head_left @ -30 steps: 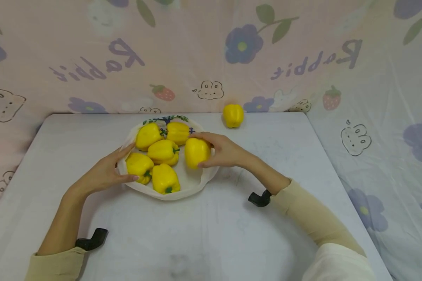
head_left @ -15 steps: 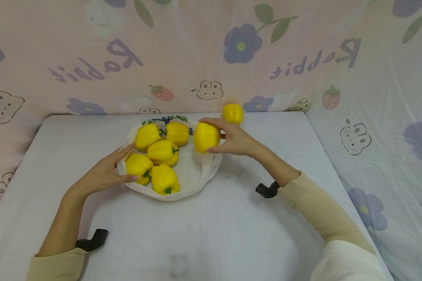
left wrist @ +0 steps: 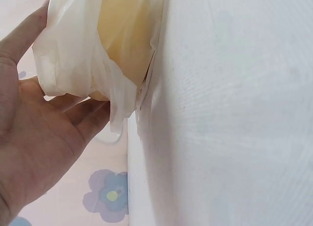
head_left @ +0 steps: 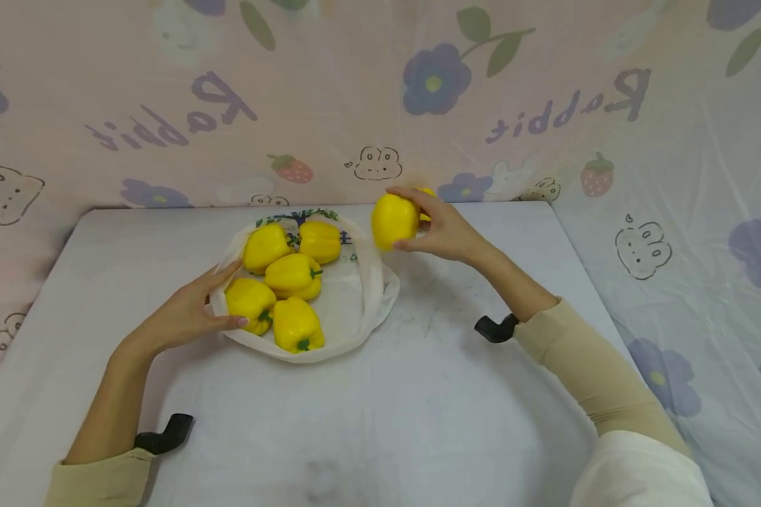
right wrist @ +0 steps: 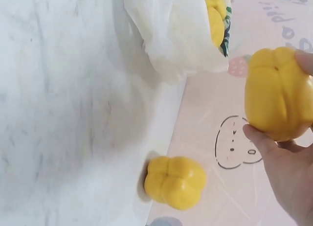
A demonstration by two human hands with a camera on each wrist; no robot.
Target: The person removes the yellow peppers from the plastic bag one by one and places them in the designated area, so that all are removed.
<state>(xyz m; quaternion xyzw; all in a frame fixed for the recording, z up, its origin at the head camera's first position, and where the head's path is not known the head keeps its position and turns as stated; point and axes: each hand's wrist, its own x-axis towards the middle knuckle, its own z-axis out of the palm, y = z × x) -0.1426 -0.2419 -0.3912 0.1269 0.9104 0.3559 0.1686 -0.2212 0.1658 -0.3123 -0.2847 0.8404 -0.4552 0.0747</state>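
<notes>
My right hand (head_left: 449,231) grips a yellow bell pepper (head_left: 394,222), raised just past the right rim of a white plastic bag (head_left: 344,304). In the right wrist view, thumb and fingers pinch this pepper from either side. The bag lies with its mouth wide and several yellow bell peppers (head_left: 294,275) inside. At the bag's left side, my left hand (head_left: 187,310) holds the rim, thumb toward the front and fingers toward the back. Through the thin plastic a yellow shape (left wrist: 128,35) shows in the left wrist view.
Another yellow bell pepper (right wrist: 175,182) sits on the white table (head_left: 380,422) near its back edge, mostly hidden behind my right hand in the head view. A printed curtain (head_left: 330,91) with rabbits and flowers hangs along the back and right.
My right hand has lifted the bell pepper from inside the bag and moved it back and to the right, beyond the rim. My left hand stays at the bag's left side.
</notes>
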